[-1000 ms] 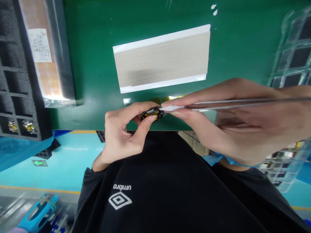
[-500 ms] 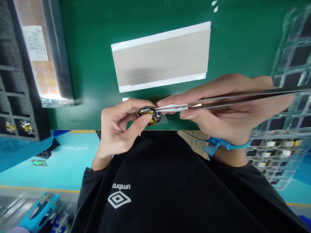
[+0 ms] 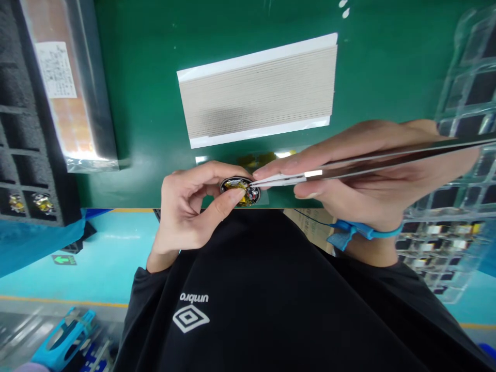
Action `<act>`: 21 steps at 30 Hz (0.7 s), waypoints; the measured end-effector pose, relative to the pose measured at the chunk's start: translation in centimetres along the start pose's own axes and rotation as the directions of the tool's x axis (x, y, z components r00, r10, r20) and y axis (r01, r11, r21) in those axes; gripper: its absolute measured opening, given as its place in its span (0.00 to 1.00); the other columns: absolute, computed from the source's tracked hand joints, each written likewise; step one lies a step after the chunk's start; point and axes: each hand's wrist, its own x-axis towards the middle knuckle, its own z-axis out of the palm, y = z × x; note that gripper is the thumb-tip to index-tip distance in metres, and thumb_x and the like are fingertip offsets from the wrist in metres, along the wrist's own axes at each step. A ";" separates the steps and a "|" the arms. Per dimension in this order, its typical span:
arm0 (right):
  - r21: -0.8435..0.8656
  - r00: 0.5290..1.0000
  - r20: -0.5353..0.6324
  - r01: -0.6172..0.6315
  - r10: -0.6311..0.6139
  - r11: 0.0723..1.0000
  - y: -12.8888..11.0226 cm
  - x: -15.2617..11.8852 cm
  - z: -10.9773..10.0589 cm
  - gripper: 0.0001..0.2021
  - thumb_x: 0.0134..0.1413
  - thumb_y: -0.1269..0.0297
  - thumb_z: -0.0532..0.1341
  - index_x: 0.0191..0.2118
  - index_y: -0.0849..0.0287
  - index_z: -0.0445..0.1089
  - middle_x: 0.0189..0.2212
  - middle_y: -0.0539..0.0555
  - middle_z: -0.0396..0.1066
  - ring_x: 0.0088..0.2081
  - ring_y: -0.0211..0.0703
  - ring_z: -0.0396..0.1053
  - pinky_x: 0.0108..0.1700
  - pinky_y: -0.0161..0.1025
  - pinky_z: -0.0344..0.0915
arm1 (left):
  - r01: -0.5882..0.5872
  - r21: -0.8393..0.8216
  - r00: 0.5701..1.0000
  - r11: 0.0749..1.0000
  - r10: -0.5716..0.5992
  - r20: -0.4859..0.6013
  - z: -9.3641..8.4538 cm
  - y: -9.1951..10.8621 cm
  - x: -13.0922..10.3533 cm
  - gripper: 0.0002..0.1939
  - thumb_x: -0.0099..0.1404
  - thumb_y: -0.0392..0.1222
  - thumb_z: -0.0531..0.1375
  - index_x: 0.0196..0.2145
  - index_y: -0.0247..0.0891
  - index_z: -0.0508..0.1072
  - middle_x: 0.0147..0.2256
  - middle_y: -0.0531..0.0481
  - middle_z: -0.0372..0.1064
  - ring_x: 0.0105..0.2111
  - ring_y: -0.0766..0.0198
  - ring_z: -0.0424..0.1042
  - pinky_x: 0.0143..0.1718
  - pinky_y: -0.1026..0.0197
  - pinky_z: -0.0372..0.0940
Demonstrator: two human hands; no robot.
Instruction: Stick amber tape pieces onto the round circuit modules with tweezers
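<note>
Round case [image 3: 253, 194] has tilted, showing yellow parts [image 3: 244, 200] inside.

Green desk [image 3: 147, 113]. Pale lined sheet [image 3: 259, 93], white-edged, lying aslant beyond left hand [image 3: 182, 217] and right hand [image 3: 372, 199]. Left of left hand, farther out: clear-wrapped package [image 3: 73, 126] bearing white printed label [image 3: 57, 70]. Farther left: black foam tray [image 3: 52, 155], gold-and-silver parts [image 3: 42, 202] in two near pockets. Right of right hand: clear compartment tray [image 3: 461, 70] with dark pieces. Left of left hand, nearer body: green arrow sign [image 3: 64, 259].
</note>
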 end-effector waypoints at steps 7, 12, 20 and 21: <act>0.005 0.998 -0.056 -0.018 0.019 1.000 -0.2 -0.7 1.2 0.11 0.64 0.72 0.73 0.47 0.48 0.88 0.42 0.48 0.86 0.40 0.40 0.87 0.44 0.29 0.86 | -0.017 -0.017 0.999 1.000 0.018 0.038 -0.1 -0.1 0.0 0.09 0.74 0.37 0.73 0.50 0.44 0.87 0.41 0.49 0.86 0.36 0.62 0.84 0.34 0.64 0.80; -0.002 0.999 -0.029 -0.042 0.042 0.999 -0.5 -0.8 0.8 0.11 0.66 0.71 0.72 0.48 0.46 0.88 0.42 0.48 0.86 0.40 0.40 0.87 0.45 0.29 0.86 | -0.025 0.014 0.999 1.000 0.025 0.042 -0.1 -0.1 0.2 0.06 0.76 0.40 0.72 0.50 0.45 0.87 0.41 0.48 0.86 0.35 0.61 0.84 0.33 0.62 0.80; -0.054 0.997 -0.070 0.005 -0.009 0.999 -0.3 -0.5 1.2 0.10 0.66 0.69 0.71 0.45 0.44 0.88 0.40 0.47 0.86 0.37 0.43 0.86 0.39 0.36 0.87 | -0.011 0.045 1.000 0.999 0.010 0.022 -0.1 -0.2 0.1 0.09 0.73 0.44 0.75 0.50 0.48 0.87 0.40 0.48 0.86 0.33 0.58 0.83 0.30 0.58 0.80; -0.080 0.996 -0.078 0.030 -0.036 0.996 -0.3 -0.6 1.3 0.11 0.66 0.70 0.70 0.46 0.44 0.88 0.40 0.47 0.86 0.37 0.43 0.86 0.39 0.36 0.87 | -0.024 0.049 1.000 0.999 0.023 0.019 0.0 -0.2 0.0 0.09 0.73 0.43 0.75 0.50 0.48 0.87 0.41 0.48 0.86 0.34 0.58 0.83 0.30 0.58 0.80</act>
